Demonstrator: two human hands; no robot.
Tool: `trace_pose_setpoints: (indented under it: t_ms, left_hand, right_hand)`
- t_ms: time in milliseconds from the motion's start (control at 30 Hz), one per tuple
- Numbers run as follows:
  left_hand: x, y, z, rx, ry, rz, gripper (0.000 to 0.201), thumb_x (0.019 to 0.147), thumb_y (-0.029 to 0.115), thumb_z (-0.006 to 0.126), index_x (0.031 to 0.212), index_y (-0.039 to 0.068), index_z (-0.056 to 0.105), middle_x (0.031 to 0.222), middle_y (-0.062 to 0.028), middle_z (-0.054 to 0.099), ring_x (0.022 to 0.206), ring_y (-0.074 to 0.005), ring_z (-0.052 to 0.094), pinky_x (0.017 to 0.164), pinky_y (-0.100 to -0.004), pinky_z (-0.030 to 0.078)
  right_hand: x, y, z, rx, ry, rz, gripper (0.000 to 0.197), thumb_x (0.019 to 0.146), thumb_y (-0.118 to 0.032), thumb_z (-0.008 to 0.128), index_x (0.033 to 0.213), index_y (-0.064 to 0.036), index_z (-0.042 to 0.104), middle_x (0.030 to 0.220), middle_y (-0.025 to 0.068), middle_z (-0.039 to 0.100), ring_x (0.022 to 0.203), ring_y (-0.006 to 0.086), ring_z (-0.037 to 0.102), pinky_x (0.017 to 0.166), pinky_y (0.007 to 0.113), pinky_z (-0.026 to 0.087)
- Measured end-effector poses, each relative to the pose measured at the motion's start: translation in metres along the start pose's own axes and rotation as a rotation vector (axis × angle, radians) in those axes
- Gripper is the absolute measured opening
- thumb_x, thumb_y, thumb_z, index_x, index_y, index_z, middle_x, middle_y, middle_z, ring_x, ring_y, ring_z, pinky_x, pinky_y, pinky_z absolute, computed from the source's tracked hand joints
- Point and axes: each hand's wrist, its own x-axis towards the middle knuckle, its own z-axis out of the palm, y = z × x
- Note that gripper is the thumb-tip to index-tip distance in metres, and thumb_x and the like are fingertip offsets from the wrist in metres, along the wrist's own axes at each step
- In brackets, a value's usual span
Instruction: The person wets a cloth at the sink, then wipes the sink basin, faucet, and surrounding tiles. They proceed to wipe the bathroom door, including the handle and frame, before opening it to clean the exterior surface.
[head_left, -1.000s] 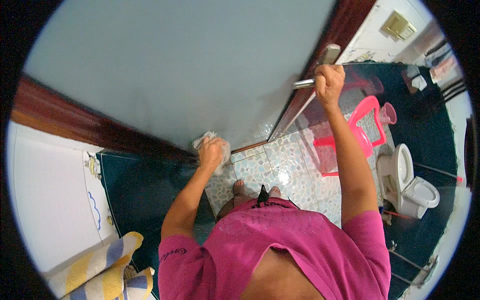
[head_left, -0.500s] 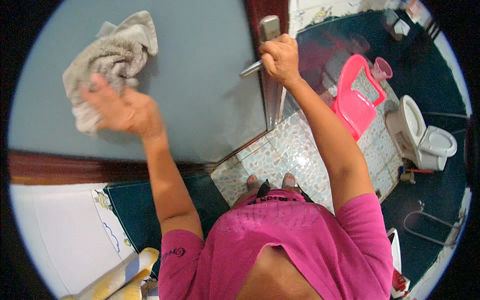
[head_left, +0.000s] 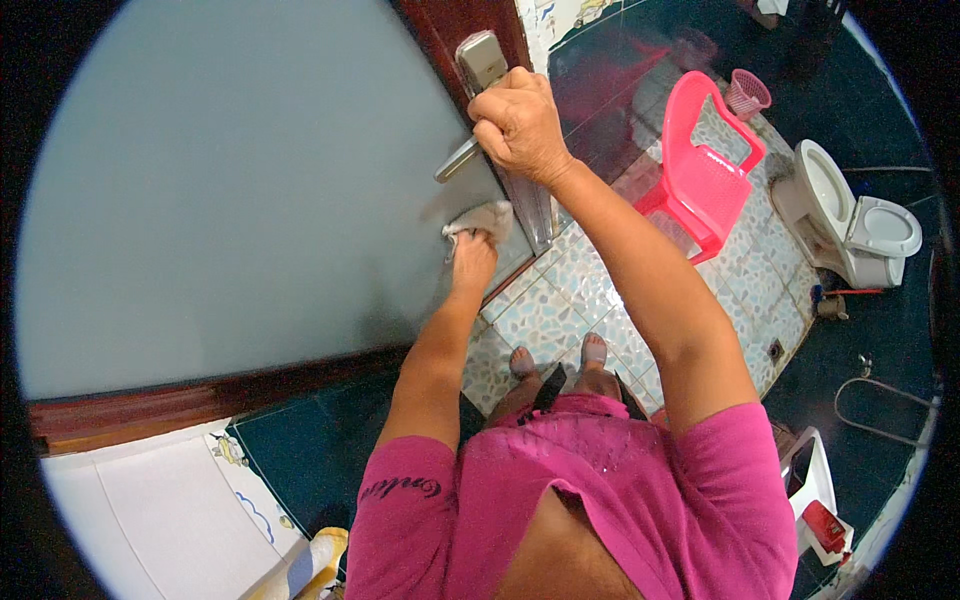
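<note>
A grey frosted door panel in a dark red-brown wooden frame fills the left side. My left hand presses a greyish-white cloth to the panel's lower part, close to the frame edge. Part of the cloth is bunched under the fingers, and the rest stands out past them. Above it, my right hand is wrapped round the silver door handle, just below the lock's metal plate. The lever's end sticks out to the left of my fist.
On the pebble-patterned tile floor stands a pink plastic chair, with a pink basket behind it. A white toilet is at the right, near a dark tiled wall. A hose and a white shelf are at the lower right.
My left hand has swept the cloth from the panel's upper left down and right, near the handle side. My right hand stays on the handle; the view has shifted.
</note>
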Motion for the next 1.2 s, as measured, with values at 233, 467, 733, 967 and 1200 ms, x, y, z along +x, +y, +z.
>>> trace_pose_setpoints:
  t_ms: [233, 467, 733, 967, 1200]
  left_hand:
    - [-0.089, -0.005, 0.074, -0.145, -0.298, -0.035, 0.019, 0.077, 0.021, 0.054, 0.088, 0.017, 0.070, 0.103, -0.0020, 0.062, 0.105, -0.0223, 0.047, 0.083, -0.0440, 0.033]
    - [-0.101, -0.036, -0.058, -0.808, -0.179, -0.435, 0.020, 0.071, 0.014, 0.053, 0.083, 0.016, 0.070, 0.085, -0.0124, 0.062, 0.086, -0.0303, 0.054, 0.069, -0.0435, 0.044]
    - [0.004, -0.039, -0.148, -0.447, 0.862, -0.054, 0.021, 0.074, 0.014, 0.054, 0.092, 0.013, 0.065, 0.102, -0.0050, 0.060, 0.087, -0.0241, 0.050, 0.069, -0.0387, 0.039]
    - [0.078, -0.004, -0.079, 0.114, 0.323, -0.032, 0.025, 0.079, 0.021, 0.050, 0.097, 0.010, 0.064, 0.100, -0.0002, 0.057, 0.104, -0.0211, 0.045, 0.077, -0.0493, 0.036]
    - [0.042, 0.025, 0.019, -0.161, -0.368, 0.063, 0.024, 0.082, 0.026, 0.050, 0.094, 0.015, 0.067, 0.107, -0.0037, 0.062, 0.106, -0.0220, 0.051, 0.082, -0.0434, 0.041]
  right_hand:
    - [0.003, 0.002, 0.003, -0.010, -0.057, 0.008, 0.005, 0.067, -0.016, 0.054, 0.066, -0.0112, 0.054, 0.065, 0.0017, 0.057, 0.072, 0.0226, 0.047, 0.071, 0.037, 0.035]
    - [0.002, 0.006, -0.004, 0.025, -0.072, -0.011, 0.005, 0.070, -0.014, 0.052, 0.069, -0.0107, 0.056, 0.066, 0.0027, 0.057, 0.071, 0.0227, 0.046, 0.071, 0.036, 0.035]
    - [0.006, 0.016, -0.012, 0.185, -0.238, 0.047, 0.011, 0.072, -0.014, 0.053, 0.077, -0.0118, 0.062, 0.069, 0.0054, 0.058, 0.073, 0.0250, 0.048, 0.073, 0.038, 0.037]
    - [0.005, 0.007, -0.016, 0.163, -0.253, 0.061, 0.009, 0.073, -0.015, 0.053, 0.075, -0.0127, 0.061, 0.068, 0.0044, 0.056, 0.075, 0.0248, 0.049, 0.073, 0.037, 0.036]
    - [0.007, 0.006, -0.013, 0.122, -0.265, 0.071, 0.007, 0.074, -0.016, 0.054, 0.076, -0.0140, 0.061, 0.069, 0.0031, 0.057, 0.078, 0.0245, 0.050, 0.074, 0.038, 0.036]
